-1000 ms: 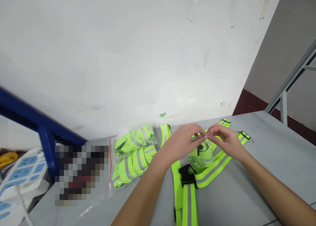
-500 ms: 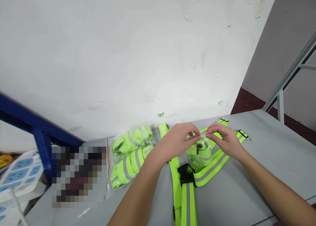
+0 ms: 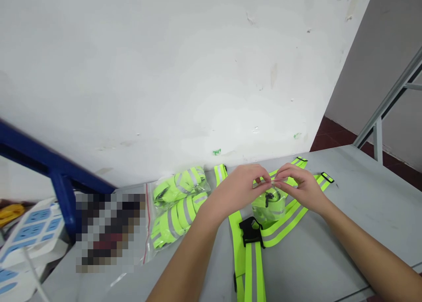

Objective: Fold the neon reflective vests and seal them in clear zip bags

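Observation:
A clear zip bag with a rolled neon yellow-green reflective strap inside hangs between my hands, its red-lined top edge stretched level. My left hand pinches that edge between thumb and fingers. On the other side, my right hand pinches the same edge, fingertips close to the left ones. Beneath the bag lies an unrolled reflective strap harness with grey stripes. Its black buckle rests just below the bag, and black sliders sit at the strap ends. Part of the harness is hidden behind my hands and the bag.
Left of my forearm, filled clear bags of rolled straps lie on the grey table. A pixelated patch covers something beside them. White-and-blue power strips and a blue metal frame stand at the left. A white wall backs the table.
The pinching fingers have shifted slightly along the bag's top edge, and my hands stay close together. The whole view has moved a little; the straps and filled bags lie as before.

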A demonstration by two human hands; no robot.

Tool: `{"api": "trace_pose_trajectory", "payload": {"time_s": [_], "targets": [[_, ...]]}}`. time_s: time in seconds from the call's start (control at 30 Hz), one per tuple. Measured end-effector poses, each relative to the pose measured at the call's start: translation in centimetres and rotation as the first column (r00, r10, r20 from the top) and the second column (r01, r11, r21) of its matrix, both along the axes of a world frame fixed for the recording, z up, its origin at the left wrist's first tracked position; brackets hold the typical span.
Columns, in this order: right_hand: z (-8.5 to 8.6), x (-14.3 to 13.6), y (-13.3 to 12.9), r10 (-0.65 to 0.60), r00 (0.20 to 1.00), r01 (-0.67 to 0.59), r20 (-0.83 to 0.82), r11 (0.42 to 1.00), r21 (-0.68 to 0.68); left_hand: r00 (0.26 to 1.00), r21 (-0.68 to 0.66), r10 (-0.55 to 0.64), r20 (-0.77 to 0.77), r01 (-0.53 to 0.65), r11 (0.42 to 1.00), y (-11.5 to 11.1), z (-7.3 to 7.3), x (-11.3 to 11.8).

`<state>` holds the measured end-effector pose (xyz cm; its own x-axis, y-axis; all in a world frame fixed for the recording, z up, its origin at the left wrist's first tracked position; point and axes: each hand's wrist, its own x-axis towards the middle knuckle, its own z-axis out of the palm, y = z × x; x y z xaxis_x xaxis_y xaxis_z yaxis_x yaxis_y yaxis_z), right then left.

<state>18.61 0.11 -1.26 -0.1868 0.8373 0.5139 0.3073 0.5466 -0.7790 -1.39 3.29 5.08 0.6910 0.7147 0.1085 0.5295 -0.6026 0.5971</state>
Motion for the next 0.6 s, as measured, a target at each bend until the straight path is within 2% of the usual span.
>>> {"api": "trace_pose_trajectory", "payload": {"time_s": [0.23,0.6], "targets": [[0.1,0.0,-0.3,-0.085,0.995,0.082,0.045,0.995,0.055,0.997,-0.021,0.039,-0.061,-0.041,0.999,-0.1,0.7,-0.7],[0.2,0.3,-0.1,-0.034,0.995,0.023,0.092,0.993,0.119,0.997,0.019,-0.003,-0.074,0.004,1.000,-0.1,0.7,-0.8]]}}
